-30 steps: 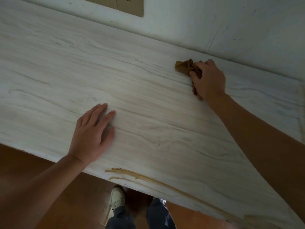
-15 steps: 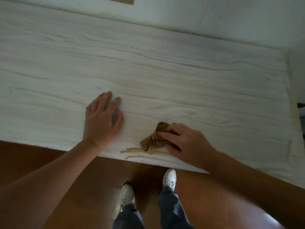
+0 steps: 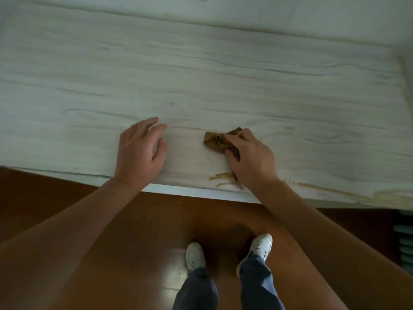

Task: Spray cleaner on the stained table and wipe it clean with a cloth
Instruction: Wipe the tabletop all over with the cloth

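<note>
**Cloth down on the near edge, right beside the stain**

Here's the right hand (image 3: 250, 157), planted on the pale wood-grain surface (image 3: 201, 74) close to its near edge, fingers curled over a crumpled brown cloth (image 3: 215, 143) and gripping it against the top. The cloth bunches out to the left of the fingertips, and a bit of it peeks out under the heel of the hand.

Just beside that heel, look at those brownish streaks (image 3: 220, 176), short and scratchy, right at the near edge. A longer smear (image 3: 335, 193) runs along the same edge farther right.

Over on the left, the left hand (image 3: 139, 151) rests on the surface, fingers relaxed and loosely spread, thumb out to the side, holding nothing. It sits near the cloth, not touching it.

Below the edge there's brown floor (image 3: 134, 231) and two white shoes (image 3: 195, 256) under dark trousers (image 3: 259, 285).
</note>
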`<state>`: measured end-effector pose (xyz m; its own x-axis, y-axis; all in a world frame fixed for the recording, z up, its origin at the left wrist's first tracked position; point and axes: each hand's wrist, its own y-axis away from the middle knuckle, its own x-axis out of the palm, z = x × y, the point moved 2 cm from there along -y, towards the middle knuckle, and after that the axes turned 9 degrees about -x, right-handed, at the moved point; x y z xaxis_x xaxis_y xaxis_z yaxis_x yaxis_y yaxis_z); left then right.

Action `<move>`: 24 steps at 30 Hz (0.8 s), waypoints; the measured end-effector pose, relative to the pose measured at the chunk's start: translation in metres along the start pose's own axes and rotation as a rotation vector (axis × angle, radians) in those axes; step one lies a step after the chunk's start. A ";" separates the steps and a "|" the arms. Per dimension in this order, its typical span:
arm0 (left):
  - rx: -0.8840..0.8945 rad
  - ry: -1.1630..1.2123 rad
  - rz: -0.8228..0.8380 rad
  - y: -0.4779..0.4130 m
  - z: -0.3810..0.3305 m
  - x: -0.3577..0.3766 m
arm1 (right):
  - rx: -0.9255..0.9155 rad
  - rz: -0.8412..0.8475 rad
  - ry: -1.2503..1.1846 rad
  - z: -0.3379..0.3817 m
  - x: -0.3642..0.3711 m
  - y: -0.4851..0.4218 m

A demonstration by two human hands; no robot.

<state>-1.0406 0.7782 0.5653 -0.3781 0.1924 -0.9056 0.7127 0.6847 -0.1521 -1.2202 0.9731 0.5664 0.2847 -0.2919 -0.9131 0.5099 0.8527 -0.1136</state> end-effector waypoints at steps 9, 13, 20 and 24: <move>-0.131 -0.182 0.041 0.035 0.096 -0.022 | -0.248 0.120 -0.020 0.066 0.025 -0.024; -0.123 -0.204 -0.005 0.035 0.102 -0.015 | 0.144 -0.025 0.085 0.014 0.009 -0.036; -0.107 -0.177 -0.049 0.035 0.104 -0.014 | 0.016 -0.013 -0.026 0.102 0.050 -0.030; -0.092 -0.210 -0.023 0.036 0.106 -0.014 | -0.316 0.121 -0.103 0.156 0.069 -0.005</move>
<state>-0.9471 0.7250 0.5308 -0.2554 0.0320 -0.9663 0.6451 0.7501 -0.1457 -1.0759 0.8812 0.5648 0.4161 -0.2087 -0.8851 0.1953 0.9711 -0.1371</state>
